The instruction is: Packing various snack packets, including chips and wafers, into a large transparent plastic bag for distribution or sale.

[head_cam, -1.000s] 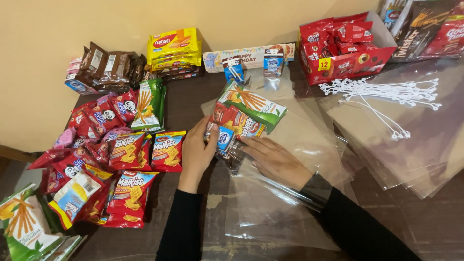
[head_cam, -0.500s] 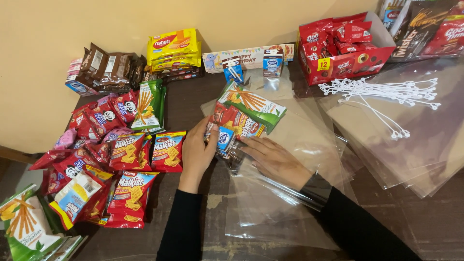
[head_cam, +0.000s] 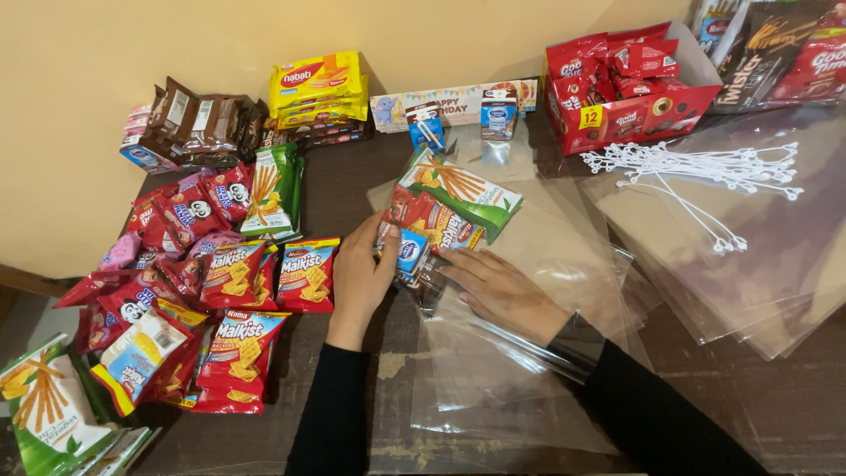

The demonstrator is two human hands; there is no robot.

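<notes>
At the centre of the frame a clear plastic bag (head_cam: 529, 264) lies flat on the dark table (head_cam: 793, 414), holding a small bundle of snacks: a green stick-biscuit packet (head_cam: 463, 189) uppermost, a red cracker packet (head_cam: 432, 220) below it, and a small blue-and-white packet (head_cam: 411, 251) at the bundle's lower left. The left hand (head_cam: 359, 278) sits just left of the bundle, its grip curled with the fingertips pressed against the edge of the blue-and-white packet; whether it actually pinches the packet cannot be told. The right hand (head_cam: 504, 291) lies palm down on the bag just below and right of the bundle, fingers spread and pointing toward it, pressing the film flat. To the left of the frame lies a heap of red cracker packets (head_cam: 264, 278); at the upper right stand a red carton of snack packs (head_cam: 630, 88) and a bunch of white ties (head_cam: 696, 167) resting on more clear bags (head_cam: 775, 264).
</notes>
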